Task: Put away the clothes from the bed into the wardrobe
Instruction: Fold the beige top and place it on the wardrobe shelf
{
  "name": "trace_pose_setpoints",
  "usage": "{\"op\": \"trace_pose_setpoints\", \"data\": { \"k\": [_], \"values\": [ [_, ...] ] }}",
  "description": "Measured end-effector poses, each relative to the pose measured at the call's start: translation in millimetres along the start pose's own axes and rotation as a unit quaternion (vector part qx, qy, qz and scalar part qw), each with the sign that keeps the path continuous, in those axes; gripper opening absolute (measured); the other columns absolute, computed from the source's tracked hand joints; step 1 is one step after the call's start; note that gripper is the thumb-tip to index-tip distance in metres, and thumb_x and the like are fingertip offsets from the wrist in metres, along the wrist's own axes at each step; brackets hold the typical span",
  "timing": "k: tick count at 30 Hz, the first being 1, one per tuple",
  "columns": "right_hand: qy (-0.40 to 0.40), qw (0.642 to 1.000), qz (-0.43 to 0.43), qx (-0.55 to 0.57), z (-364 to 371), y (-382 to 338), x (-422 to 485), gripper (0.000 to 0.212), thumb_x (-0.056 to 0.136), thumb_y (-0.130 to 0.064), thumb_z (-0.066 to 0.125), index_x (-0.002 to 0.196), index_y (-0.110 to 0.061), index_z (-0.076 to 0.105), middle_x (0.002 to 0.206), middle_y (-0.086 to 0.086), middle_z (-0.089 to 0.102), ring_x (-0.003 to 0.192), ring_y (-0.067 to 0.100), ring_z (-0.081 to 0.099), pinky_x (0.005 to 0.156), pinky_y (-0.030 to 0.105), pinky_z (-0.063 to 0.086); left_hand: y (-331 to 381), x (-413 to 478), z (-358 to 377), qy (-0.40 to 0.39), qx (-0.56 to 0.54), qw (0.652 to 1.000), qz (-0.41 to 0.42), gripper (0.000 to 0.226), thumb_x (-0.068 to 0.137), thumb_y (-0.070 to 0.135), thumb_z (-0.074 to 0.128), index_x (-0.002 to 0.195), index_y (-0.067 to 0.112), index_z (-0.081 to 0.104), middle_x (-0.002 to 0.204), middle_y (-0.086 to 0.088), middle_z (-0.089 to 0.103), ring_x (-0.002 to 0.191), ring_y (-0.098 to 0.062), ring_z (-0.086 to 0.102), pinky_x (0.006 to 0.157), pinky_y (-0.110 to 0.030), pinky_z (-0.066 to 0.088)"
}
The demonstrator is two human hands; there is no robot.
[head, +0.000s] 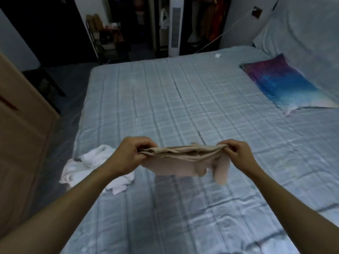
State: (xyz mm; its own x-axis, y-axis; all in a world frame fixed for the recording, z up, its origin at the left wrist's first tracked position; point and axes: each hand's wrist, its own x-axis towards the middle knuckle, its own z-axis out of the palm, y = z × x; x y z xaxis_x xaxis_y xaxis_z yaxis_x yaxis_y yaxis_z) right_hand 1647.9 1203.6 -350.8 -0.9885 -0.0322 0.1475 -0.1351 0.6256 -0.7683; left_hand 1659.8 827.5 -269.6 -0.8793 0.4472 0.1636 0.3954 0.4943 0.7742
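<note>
Beige garment (185, 162), gathered along its upper edge and stretched between both hands, hangs in the air above the near half of the bed (183, 99), its lower part drooping free with one loose end lowest toward the right. Left hand (131, 153) pinches the left end of the gathered edge with curled fingers and thumb; right hand (236, 153) pinches the right end in the same manner. Both forearms reach in from the near edge of the view. White clothes (95, 167) lie crumpled on the bed near its left edge, just left of the left forearm and partly hidden by it. Bed carries a pale blue checked sheet. Purple and blue pillow (282, 85) rests at the far right of the bed. Open wardrobe (207, 21) with hanging clothes stands beyond the far side of the bed, a white tower fan (175, 28) before it.
</note>
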Motion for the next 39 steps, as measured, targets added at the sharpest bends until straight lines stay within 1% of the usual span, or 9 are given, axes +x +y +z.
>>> {"op": "trace_pose_setpoints", "data": {
  "k": [4, 7, 10, 17, 21, 25, 29, 33, 39],
  "values": [
    [-0.027, 0.998, 0.046, -0.024, 16.3, 21.2, -104.8, 0.014, 0.084, -0.009, 0.065, 0.09, -0.017, 0.075, 0.088, -0.002, 0.074, 0.083, -0.013, 0.063, 0.072, 0.005, 0.043, -6.4, -71.3, 47.8, -0.085, -0.036, 0.996, -0.009, 0.016, 0.077, 0.008, 0.066, 0.088, 0.015, 0.075, 0.083, 0.009, 0.072, 0.078, -0.007, 0.068, 0.069, -0.025, 0.053],
    [-0.03, 0.996, 0.072, -0.036, 29.5, 35.4, -177.9, 0.029, 0.084, 0.005, 0.069, 0.089, -0.023, 0.074, 0.084, -0.01, 0.073, 0.081, -0.006, 0.065, 0.069, 0.011, 0.047, -9.5, -122.4, 78.0, -0.131, -0.038, 0.991, 0.008, 0.008, 0.082, 0.02, 0.072, 0.088, 0.016, 0.075, 0.083, 0.01, 0.071, 0.076, -0.004, 0.067, 0.067, -0.024, 0.053],
    [-0.03, 0.995, 0.079, -0.05, 46.2, 45.7, -241.2, 0.037, 0.083, 0.001, 0.069, 0.09, -0.035, 0.069, 0.087, -0.017, 0.07, 0.077, 0.006, 0.065, 0.067, 0.02, 0.049, -13.9, -168.0, 104.4, -0.162, -0.027, 0.986, 0.033, 0.01, 0.085, 0.026, 0.073, 0.088, 0.016, 0.074, 0.084, 0.01, 0.07, 0.076, -0.002, 0.065, 0.066, -0.02, 0.05],
    [-0.074, 0.992, 0.042, -0.095, 94.8, 70.5, -340.7, 0.013, 0.081, -0.005, 0.075, 0.093, -0.012, 0.076, 0.084, -0.014, 0.065, 0.075, -0.01, 0.059, 0.069, 0.005, 0.043, -55.0, -246.5, 158.5, -0.271, 0.068, 0.959, 0.054, 0.013, 0.08, 0.022, 0.07, 0.091, 0.028, 0.071, 0.087, 0.012, 0.066, 0.077, 0.0, 0.058, 0.07, -0.013, 0.041],
    [-0.099, 0.984, 0.048, -0.138, 129.1, 89.6, -380.3, 0.021, 0.079, -0.003, 0.076, 0.093, -0.019, 0.075, 0.085, -0.005, 0.068, 0.074, 0.008, 0.063, 0.069, 0.025, 0.051, -85.2, -289.2, 194.9, -0.343, 0.105, 0.933, 0.033, 0.027, 0.077, 0.018, 0.063, 0.102, 0.028, 0.069, 0.093, 0.013, 0.058, 0.084, 0.001, 0.049, 0.072, -0.007, 0.03],
    [-0.139, 0.97, 0.063, -0.187, 160.9, 97.3, -402.6, 0.011, 0.08, -0.018, 0.07, 0.089, -0.024, 0.073, 0.083, -0.005, 0.068, 0.076, 0.02, 0.061, 0.068, 0.031, 0.047, -115.3, -315.2, 226.7, -0.4, 0.152, 0.904, 0.014, 0.028, 0.08, 0.025, 0.063, 0.108, 0.026, 0.063, 0.102, 0.004, 0.058, 0.097, -0.015, 0.055, 0.079, -0.026, 0.04],
    [-0.216, 0.94, 0.137, -0.227, 186.7, 103.9, -414.0, 0.021, 0.082, -0.029, 0.065, 0.102, -0.029, 0.069, 0.095, -0.009, 0.065, 0.092, 0.021, 0.061, 0.082, 0.039, 0.05, -138.5, -329.0, 246.6, -0.482, 0.177, 0.857, -0.039, 0.044, 0.085, 0.039, 0.069, 0.125, 0.024, 0.057, 0.113, 0.004, 0.052, 0.108, -0.016, 0.049, 0.088, -0.025, 0.037],
    [-0.212, 0.933, 0.206, -0.204, 194.6, 91.4, -403.8, 0.032, 0.084, -0.038, 0.062, 0.114, -0.027, 0.066, 0.106, -0.007, 0.064, 0.097, 0.017, 0.061, 0.089, 0.037, 0.05, -142.5, -311.2, 249.1, -0.446, 0.146, 0.881, -0.067, 0.045, 0.09, 0.042, 0.064, 0.13, 0.025, 0.056, 0.123, 0.005, 0.058, 0.112, -0.011, 0.051, 0.097, -0.024, 0.038],
    [-0.035, 0.952, 0.256, -0.164, 181.6, 86.0, -350.2, 0.026, 0.085, -0.028, 0.068, 0.109, -0.02, 0.067, 0.094, -0.005, 0.063, 0.085, 0.017, 0.063, 0.077, 0.034, 0.051, -121.7, -238.3, 253.4, -0.306, 0.094, 0.945, -0.059, 0.027, 0.089, 0.035, 0.068, 0.112, 0.023, 0.066, 0.105, 0.009, 0.067, 0.094, -0.004, 0.06, 0.082, -0.015, 0.047]
  ]
}}
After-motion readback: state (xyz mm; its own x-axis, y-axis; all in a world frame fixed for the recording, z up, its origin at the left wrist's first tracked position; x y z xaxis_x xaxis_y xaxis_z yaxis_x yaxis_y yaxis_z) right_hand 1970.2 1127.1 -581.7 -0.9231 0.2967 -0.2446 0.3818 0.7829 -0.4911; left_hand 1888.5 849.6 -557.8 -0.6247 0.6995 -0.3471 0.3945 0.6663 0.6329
